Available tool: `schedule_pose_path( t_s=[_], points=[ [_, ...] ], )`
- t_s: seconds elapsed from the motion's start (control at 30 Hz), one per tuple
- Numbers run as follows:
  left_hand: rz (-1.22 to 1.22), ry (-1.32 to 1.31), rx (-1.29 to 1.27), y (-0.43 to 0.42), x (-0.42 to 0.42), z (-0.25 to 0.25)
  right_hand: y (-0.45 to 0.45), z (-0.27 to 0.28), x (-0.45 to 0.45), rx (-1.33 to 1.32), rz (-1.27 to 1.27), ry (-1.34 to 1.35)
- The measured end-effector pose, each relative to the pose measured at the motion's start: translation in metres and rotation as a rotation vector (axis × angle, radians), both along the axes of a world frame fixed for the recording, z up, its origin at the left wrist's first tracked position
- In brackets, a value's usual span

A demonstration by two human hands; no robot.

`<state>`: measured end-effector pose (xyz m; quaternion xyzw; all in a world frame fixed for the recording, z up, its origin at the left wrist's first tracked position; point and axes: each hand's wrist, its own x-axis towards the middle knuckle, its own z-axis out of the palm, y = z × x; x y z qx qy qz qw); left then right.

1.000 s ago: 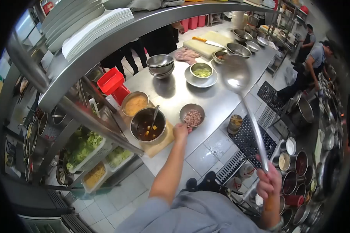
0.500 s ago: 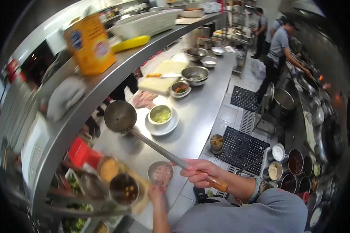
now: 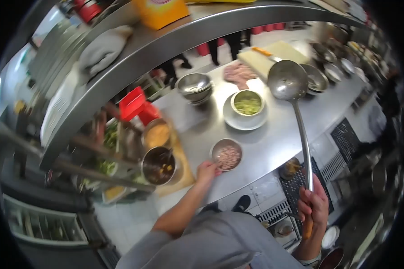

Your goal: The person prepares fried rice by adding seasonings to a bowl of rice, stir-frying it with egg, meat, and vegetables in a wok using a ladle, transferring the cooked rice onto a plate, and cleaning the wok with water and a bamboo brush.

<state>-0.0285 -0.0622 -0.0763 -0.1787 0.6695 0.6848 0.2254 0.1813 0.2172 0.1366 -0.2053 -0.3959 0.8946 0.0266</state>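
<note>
My right hand (image 3: 314,204) is closed around the wooden-ended handle of a large metal ladle (image 3: 287,80). The ladle stands out over the steel counter, its bowl appearing beside a white bowl of chopped greens (image 3: 247,106) on a white plate (image 3: 245,123). At the counter's near side, the fingers of my left hand (image 3: 207,171) close on the rim of a small metal bowl (image 3: 216,154) holding pinkish diced pieces (image 3: 229,157), perhaps meat. To its left are a pot of dark liquid (image 3: 159,166) and a container of orange stuff (image 3: 157,135), both by a cutting board (image 3: 182,167).
Stacked metal bowls (image 3: 194,86) and raw meat (image 3: 239,74) lie farther back on the counter, near a pale cutting board (image 3: 256,62) with an orange-handled knife (image 3: 264,52). A steel shelf (image 3: 166,42) runs overhead. Black mats (image 3: 346,139) cover parts of the floor.
My view has turned left and down. The ladle now points away from me rather than across to the left. Stacked metal bowls have come into sight; my left hand stays at the small bowl.
</note>
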Motion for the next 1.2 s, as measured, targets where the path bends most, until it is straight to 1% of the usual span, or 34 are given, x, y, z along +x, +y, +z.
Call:
schedule_pose_path(
  t_s=[0.03, 0.07, 0.13, 0.17, 0.2, 0.27, 0.33, 0.37, 0.4, 0.43, 0.47, 0.5, 0.57, 0.6, 0.67, 0.7, 0.77, 0.83, 0.87, 0.9, 0.97, 1.0, 1.07, 1.2],
  points=[
    [0.042, 0.001, -0.016, -0.001, 0.002, -0.001, -0.001, -0.002, -0.005, -0.009, 0.049, 0.011],
    [0.019, -0.033, 0.021, 0.0, 0.002, 0.0, -0.006, -0.003, -0.014, -0.017, 0.077, 0.011],
    [-0.006, -0.057, 0.063, -0.004, 0.005, 0.007, -0.019, -0.004, -0.031, 0.024, 0.269, 0.0],
    [0.017, -0.046, 0.042, -0.005, 0.011, 0.012, -0.022, -0.005, -0.036, -0.009, 0.327, -0.007],
    [0.029, -0.039, 0.025, -0.003, 0.016, 0.016, -0.026, 0.005, -0.045, -0.022, 0.391, -0.024],
    [0.002, -0.011, -0.065, -0.007, 0.018, 0.021, -0.022, 0.002, -0.055, -0.204, 0.444, 0.048],
    [0.099, 0.036, -0.027, -0.013, 0.015, 0.007, -0.01, -0.006, -0.056, -0.445, 0.453, 0.126],
    [0.023, 0.122, -0.077, -0.022, 0.016, -0.003, -0.003, -0.007, -0.053, -0.431, 0.331, 0.13],
    [0.137, 0.052, -0.031, -0.009, 0.019, 0.025, 0.004, -0.008, -0.048, -0.513, 0.333, 0.168],
    [0.106, 0.127, -0.023, -0.016, 0.018, 0.012, 0.014, -0.01, -0.038, -0.593, 0.34, 0.208],
    [0.077, 0.202, -0.012, -0.023, 0.019, -0.001, 0.019, -0.012, -0.028, -0.57, 0.236, 0.21],
    [0.194, 0.124, 0.044, -0.013, 0.02, 0.02, 0.028, -0.014, -0.02, -0.538, 0.178, 0.259],
    [0.207, 0.084, -0.048, 0.0, 0.017, 0.03, 0.05, -0.01, -0.005, -0.432, 0.066, 0.334],
    [0.165, 0.075, -0.042, 0.007, 0.016, 0.037, 0.06, -0.007, 0.0, -0.42, 0.024, 0.333],
    [0.054, 0.074, -0.041, 0.023, 0.011, 0.049, 0.08, -0.002, 0.006, -0.322, -0.151, 0.333],
    [0.037, 0.08, -0.029, 0.033, 0.015, 0.057, 0.088, 0.003, 0.018, -0.296, -0.214, 0.329],
    [-0.061, 0.068, 0.02, 0.059, 0.01, 0.06, 0.107, 0.01, 0.024, -0.247, -0.337, 0.331],
    [-0.102, 0.061, 0.061, 0.096, 0.012, 0.067, 0.133, 0.014, 0.031, -0.19, -0.425, 0.351],
    [-0.141, 0.065, 0.088, 0.115, 0.011, 0.069, 0.147, 0.015, 0.033, -0.207, -0.478, 0.383],
    [-0.144, 0.074, 0.106, 0.132, 0.009, 0.068, 0.162, 0.015, 0.032, -0.189, -0.503, 0.407],
    [-0.251, 0.04, 0.136, 0.172, 0.002, 0.064, 0.198, 0.013, 0.027, -0.147, -0.526, 0.454],
    [-0.255, 0.05, 0.158, 0.193, -0.002, 0.061, 0.219, 0.01, 0.02, -0.102, -0.569, 0.446],
    [-0.355, 0.026, 0.165, 0.229, -0.013, 0.053, 0.265, 0.008, 0.004, -0.041, -0.608, 0.448],
    [-0.394, 0.01, 0.163, 0.292, -0.035, 0.046, 0.362, 0.017, -0.035, -0.072, -0.636, 0.449]
  ],
)
